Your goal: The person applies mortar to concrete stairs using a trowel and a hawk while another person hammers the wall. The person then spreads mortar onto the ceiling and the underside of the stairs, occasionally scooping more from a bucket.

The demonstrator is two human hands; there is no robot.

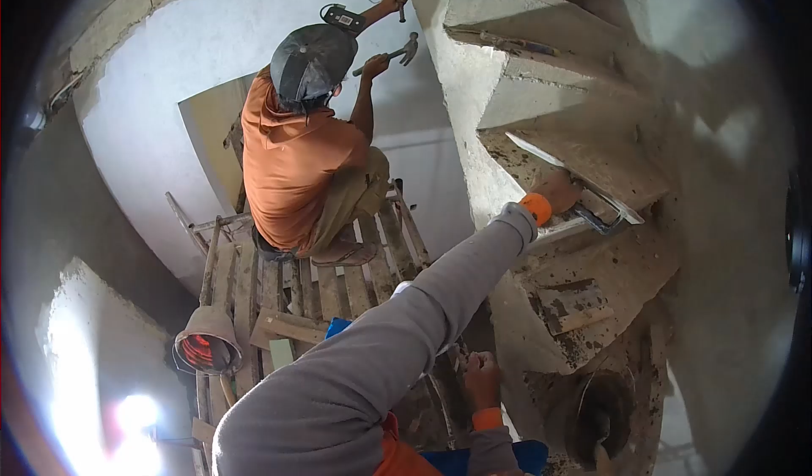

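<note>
My left arm, in a grey sleeve with an orange cuff, stretches across to the underside of the concrete stairs. There my left hand (556, 190) is closed against a pale straight strip (533, 150) along a step. A dark handle-like piece (602, 221) sits just beyond the fingers; shadow hides exactly what they hold. Lower down, my right hand (483, 378) is curled into a fist above the wooden planks, beside the stair's lower part. Whatever may be inside that fist is hidden.
A co-worker in an orange top (296, 167) crouches on the plank scaffold (330, 286), holding a hammer (409, 49) and another tool at the wall. A bucket (207, 341) hangs by the left edge. A dark round container (602, 417) stands lower right. Bright light shines lower left.
</note>
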